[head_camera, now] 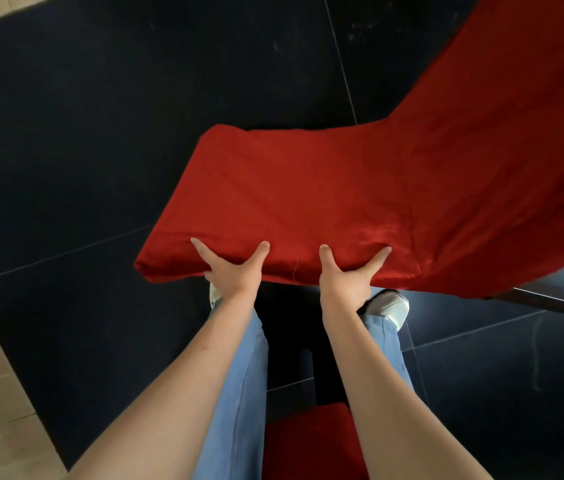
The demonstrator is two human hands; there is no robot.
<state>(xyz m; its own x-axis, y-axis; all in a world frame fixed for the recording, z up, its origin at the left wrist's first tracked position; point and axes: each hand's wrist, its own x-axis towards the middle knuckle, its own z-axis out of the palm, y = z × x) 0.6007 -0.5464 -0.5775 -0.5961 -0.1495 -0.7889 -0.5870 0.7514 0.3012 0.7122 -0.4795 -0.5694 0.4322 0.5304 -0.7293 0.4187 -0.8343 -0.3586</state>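
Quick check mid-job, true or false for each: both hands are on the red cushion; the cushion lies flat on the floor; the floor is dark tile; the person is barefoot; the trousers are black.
1. Both the left hand and the right hand grip the near edge of the red cushion. True.
2. The cushion lies flat on the floor. False: its near end is held up above the feet.
3. The floor under the cushion is dark tile. True.
4. The person is barefoot. False: a white shoe shows below the cushion.
5. The trousers are black. False: they are light blue jeans.
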